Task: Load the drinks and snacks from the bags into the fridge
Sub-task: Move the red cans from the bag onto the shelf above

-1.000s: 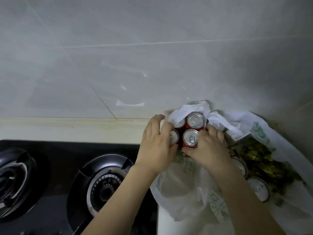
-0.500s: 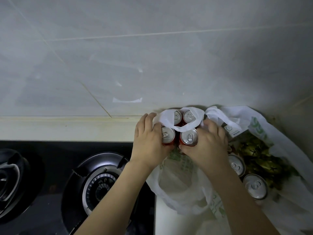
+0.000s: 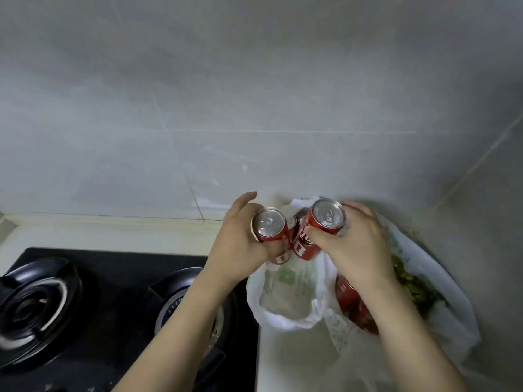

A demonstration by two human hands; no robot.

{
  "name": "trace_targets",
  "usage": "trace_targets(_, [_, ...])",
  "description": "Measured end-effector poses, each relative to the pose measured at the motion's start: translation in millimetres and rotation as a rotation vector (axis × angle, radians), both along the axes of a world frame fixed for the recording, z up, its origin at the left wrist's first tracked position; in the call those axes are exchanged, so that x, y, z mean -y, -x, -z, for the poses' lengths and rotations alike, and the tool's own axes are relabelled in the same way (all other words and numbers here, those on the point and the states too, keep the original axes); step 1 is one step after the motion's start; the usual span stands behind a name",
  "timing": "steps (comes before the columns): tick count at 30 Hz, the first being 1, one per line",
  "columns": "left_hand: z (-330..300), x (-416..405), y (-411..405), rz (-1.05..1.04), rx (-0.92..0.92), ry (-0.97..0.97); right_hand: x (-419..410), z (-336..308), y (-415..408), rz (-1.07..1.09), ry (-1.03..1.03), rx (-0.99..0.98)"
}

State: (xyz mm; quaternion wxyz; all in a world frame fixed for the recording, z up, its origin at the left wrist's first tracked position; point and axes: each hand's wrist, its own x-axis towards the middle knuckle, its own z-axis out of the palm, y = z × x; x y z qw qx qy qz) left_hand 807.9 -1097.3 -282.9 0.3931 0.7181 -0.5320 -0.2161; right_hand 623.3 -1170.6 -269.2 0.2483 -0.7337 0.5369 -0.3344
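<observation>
Grey tiled wall (image 3: 254, 94), stove (image 3: 85, 306) lower left. My left hand (image 3: 240, 244) and right hand (image 3: 356, 244) each grip an upright can, left (image 3: 268, 224) and right (image 3: 325, 216), tops toward me, above the bag (image 3: 288, 301).

The can in my left hand (image 3: 237, 247) is red with white lettering and a silver lid (image 3: 268, 222). The can in my right hand (image 3: 356, 244) matches: red body, silver lid (image 3: 328, 213). The plastic bag (image 3: 285, 295) is white with green print. The gas hob (image 3: 93, 315) is black. The wall tiles (image 3: 254, 94) are grey.
</observation>
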Motion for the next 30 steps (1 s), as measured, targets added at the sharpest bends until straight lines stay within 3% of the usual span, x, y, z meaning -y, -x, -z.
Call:
trace_targets(8, [-105,-83,20,-0.072,-0.316,0.359,-81,-103,14,-0.071,-0.080,0.638])
trace_targets(15, [-140,-137,36,-0.150,-0.451,0.540,-135,-133,14,-0.138,-0.201,0.914])
trace_targets(21, [-140,-169,51,-0.306,-0.474,0.581,-153,-130,18,-0.213,-0.224,0.887])
trace_targets(30, [-160,-229,62,-0.578,-0.269,0.621,-182,-139,-9,-0.520,-0.215,0.845])
